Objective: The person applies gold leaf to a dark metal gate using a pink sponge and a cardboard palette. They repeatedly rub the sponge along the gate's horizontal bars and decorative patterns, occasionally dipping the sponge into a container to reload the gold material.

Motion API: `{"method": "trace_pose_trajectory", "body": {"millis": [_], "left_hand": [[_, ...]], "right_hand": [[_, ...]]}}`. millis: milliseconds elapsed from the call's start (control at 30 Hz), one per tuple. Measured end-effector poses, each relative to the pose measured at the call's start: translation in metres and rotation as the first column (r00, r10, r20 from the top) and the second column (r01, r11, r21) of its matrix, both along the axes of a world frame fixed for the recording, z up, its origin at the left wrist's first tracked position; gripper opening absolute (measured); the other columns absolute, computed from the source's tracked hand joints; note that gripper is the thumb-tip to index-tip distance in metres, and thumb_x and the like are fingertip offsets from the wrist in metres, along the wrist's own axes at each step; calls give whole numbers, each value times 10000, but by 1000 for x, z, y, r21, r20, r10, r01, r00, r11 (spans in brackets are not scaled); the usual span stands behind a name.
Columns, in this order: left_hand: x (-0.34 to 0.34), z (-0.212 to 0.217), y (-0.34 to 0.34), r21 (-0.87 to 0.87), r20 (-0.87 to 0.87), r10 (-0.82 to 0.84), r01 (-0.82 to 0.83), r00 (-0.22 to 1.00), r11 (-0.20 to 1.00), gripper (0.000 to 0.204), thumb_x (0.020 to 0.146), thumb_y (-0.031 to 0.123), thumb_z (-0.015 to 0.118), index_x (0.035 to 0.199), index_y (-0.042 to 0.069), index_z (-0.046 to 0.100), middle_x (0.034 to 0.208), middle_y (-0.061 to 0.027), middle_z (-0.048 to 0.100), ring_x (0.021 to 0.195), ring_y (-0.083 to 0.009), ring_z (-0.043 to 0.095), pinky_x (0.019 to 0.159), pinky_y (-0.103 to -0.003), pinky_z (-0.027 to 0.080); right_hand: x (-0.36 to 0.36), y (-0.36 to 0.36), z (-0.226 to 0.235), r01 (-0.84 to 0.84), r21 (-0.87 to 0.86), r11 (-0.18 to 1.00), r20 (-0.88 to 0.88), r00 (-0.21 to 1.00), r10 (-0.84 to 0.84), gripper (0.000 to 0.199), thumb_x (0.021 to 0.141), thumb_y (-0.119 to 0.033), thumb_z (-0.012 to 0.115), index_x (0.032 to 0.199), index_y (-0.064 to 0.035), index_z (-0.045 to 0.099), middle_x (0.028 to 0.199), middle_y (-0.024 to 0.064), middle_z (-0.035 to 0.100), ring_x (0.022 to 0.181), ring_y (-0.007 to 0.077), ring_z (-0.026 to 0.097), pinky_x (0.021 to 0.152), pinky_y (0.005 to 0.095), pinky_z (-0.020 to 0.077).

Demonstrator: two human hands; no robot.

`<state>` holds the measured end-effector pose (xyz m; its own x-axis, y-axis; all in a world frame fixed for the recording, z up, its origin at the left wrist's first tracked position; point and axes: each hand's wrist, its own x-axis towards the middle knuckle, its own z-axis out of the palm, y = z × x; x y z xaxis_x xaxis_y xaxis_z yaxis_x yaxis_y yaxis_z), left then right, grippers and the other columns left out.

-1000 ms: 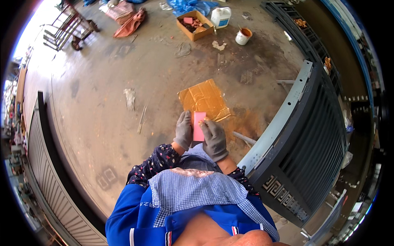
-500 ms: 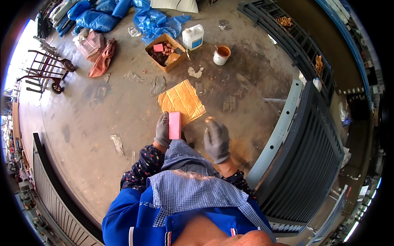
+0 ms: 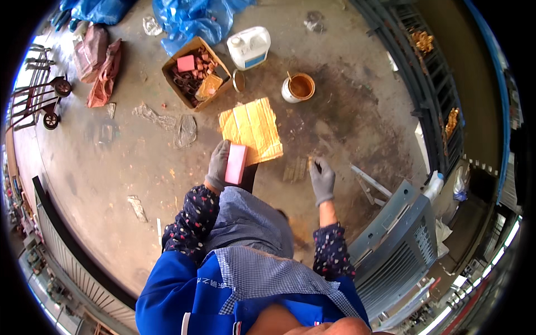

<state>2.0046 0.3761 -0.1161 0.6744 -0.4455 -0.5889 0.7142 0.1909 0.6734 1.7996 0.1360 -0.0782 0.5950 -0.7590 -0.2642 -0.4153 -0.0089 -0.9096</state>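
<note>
The gloved fingers of the left hand are closed around a pink rectangular block, gripping it along its long side. The block is held above the concrete floor, its far end over the near edge of a flat sheet of yellow cardboard.

The right hand, also in a grey glove, is held apart from the block, to the right. Its fingers are curled, the thumb and forefinger pinched together at the tip; whether they hold anything cannot be determined.

Beyond the cardboard sheet stand an open cardboard box of mixed small parts, a white plastic jug and a small paint can with brown contents. A grey metal gate panel lies to the right of the person.
</note>
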Motion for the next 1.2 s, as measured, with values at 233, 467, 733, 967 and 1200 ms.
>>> {"method": "trace_pose_trajectory", "body": {"millis": [233, 467, 733, 967, 1200], "left_hand": [[75, -69, -107, 77, -61, 67, -62, 996, 995, 328, 1096, 342, 510, 1171, 41, 619, 998, -13, 674, 839, -92, 631, 744, -261, 540], [78, -227, -159, 95, -53, 128, -123, 990, 988, 341, 1098, 359, 494, 1192, 46, 593, 1047, -41, 673, 918, -125, 659, 798, -270, 555], [49, -276, -180, 198, -207, 364, -326, 908, 925, 345, 1093, 363, 508, 1219, 52, 590, 1066, -54, 672, 898, -133, 672, 751, -272, 556], [26, -303, -162, 162, -134, 315, -293, 939, 942, 376, 1104, 367, 477, 1265, 41, 571, 1074, -60, 676, 907, -128, 674, 757, -269, 556], [28, -309, -157, 214, -101, 294, -268, 950, 939, 302, 1111, 349, 465, 1111, 70, 582, 1003, -37, 657, 858, -110, 652, 731, -259, 541]], "right_hand": [[135, -149, -155, -207, -154, 966, -260, 952, 162, 172, 918, -169, 712, 1028, -37, 721, 847, 155, 728, 743, 221, 705, 701, 345, 540], [271, -256, -374, -546, -346, 763, -449, 811, 376, 410, 850, -281, 751, 1195, -98, 628, 1191, 213, 584, 1108, 423, 613, 916, 479, 518], [338, -278, -468, -628, -413, 659, -584, 738, 338, 242, 876, -367, 712, 1037, -190, 750, 1140, 135, 618, 1014, 353, 658, 858, 453, 532], [259, -279, -437, -518, -440, 733, -303, 854, 422, 168, 941, -166, 697, 1072, -62, 687, 907, 100, 697, 801, 238, 673, 737, 360, 538], [228, -267, -433, -801, -217, 557, -681, 534, 502, 245, 1011, -349, 575, 1037, -107, 608, 963, 150, 691, 928, 362, 680, 756, 491, 522]]}}
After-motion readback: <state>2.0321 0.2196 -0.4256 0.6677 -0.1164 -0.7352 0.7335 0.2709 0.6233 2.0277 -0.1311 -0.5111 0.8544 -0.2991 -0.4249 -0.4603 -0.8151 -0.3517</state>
